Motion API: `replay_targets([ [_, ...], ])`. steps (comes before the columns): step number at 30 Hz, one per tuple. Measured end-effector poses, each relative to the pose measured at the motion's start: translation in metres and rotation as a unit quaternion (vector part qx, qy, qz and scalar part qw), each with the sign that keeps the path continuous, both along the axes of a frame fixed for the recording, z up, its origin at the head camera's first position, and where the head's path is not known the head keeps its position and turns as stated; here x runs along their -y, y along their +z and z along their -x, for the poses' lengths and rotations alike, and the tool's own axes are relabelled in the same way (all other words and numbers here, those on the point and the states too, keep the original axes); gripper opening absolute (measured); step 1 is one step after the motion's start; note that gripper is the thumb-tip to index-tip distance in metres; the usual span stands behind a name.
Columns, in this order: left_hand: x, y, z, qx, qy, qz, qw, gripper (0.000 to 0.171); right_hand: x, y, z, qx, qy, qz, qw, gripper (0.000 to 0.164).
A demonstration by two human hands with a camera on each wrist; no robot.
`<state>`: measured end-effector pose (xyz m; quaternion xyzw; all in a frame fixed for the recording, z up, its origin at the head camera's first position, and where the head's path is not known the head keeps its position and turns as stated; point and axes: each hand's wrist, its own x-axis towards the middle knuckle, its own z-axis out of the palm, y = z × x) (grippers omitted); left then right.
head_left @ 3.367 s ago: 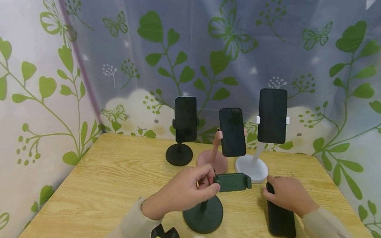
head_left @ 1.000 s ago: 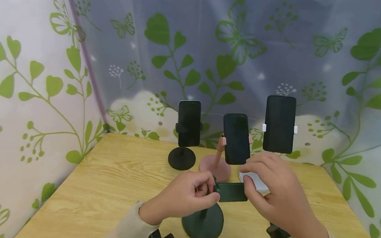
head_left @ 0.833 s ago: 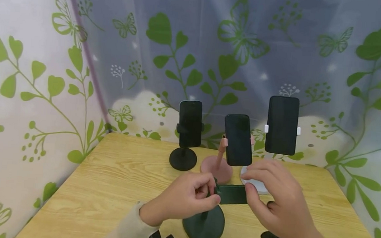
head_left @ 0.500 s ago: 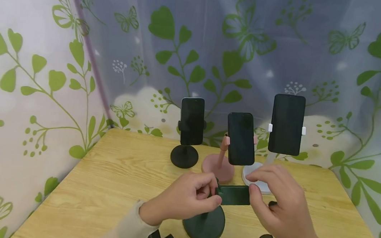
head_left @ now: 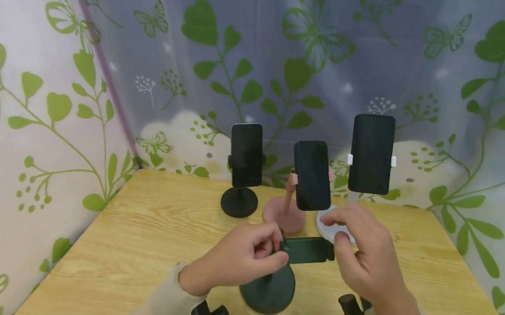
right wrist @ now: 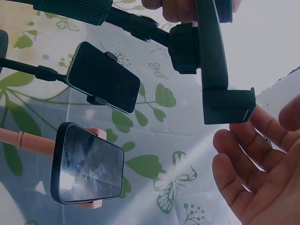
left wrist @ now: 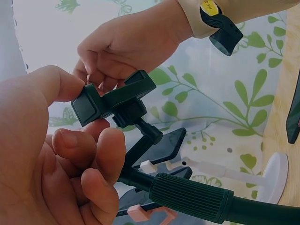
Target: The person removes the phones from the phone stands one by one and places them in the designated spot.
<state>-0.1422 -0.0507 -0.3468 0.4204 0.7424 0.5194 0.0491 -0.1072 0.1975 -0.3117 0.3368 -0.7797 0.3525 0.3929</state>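
A dark green phone stand with a round base (head_left: 267, 294) stands at the front of the table. My left hand (head_left: 243, 252) pinches the left end of its sideways phone clamp (head_left: 308, 250); in the left wrist view the thumb lies on the clamp end (left wrist: 86, 105), fingers below. At the clamp's other end is my right hand (head_left: 367, 258), thumb and fingers loosely bent and apart. The right wrist view shows its fingertips close beside the hooked end (right wrist: 229, 107), with nothing between thumb and fingers.
Behind stand three more stands, each with a phone: a black stand (head_left: 239, 203), a pink stand (head_left: 271, 216) and a white stand (head_left: 324, 223). A patterned curtain (head_left: 257, 58) closes off the back of the wooden table (head_left: 154, 228).
My right hand has left a black phone lying on the table and come to the clamp's right end, then drawn slightly off it, uncovering the hooked end. My left hand keeps its hold.
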Motion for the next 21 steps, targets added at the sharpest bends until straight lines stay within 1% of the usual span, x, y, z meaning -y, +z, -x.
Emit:
replay_targets([
  [5, -0.0004, 0.0002, 0.0000, -0.001, 0.002, 0.001, 1.0000, 0.008, 0.0001, 0.0000, 0.0012, 0.000, -0.008, -0.013, 1.000, 0.024],
  [10, 0.0000, 0.0000, 0.0004, -0.001, 0.002, 0.005, 1.0000, 0.007, -0.0003, 0.0017, -0.0014, 0.038, -0.043, -0.040, 0.998, 0.021],
  [13, -0.0001, -0.0009, 0.0009, -0.003, -0.006, 0.004, 1.0000, 0.007, -0.0010, 0.0026, -0.0024, 0.060, -0.061, -0.055, 0.995, 0.022],
  [16, -0.0012, -0.0017, 0.0012, -0.003, -0.018, 0.004, 0.9998, 0.010, -0.0015, 0.0028, -0.0025, 0.066, -0.069, -0.064, 0.993, 0.027],
  [18, -0.0025, -0.0018, 0.0012, 0.005, -0.025, 0.006, 0.9997, 0.012, -0.0015, 0.0024, -0.0027, 0.068, -0.075, -0.070, 0.992, 0.031],
  [21, -0.0038, -0.0017, 0.0010, 0.025, -0.027, 0.008, 0.9993, 0.014, -0.0012, 0.0019, -0.0026, 0.077, -0.086, -0.081, 0.990, 0.039],
])
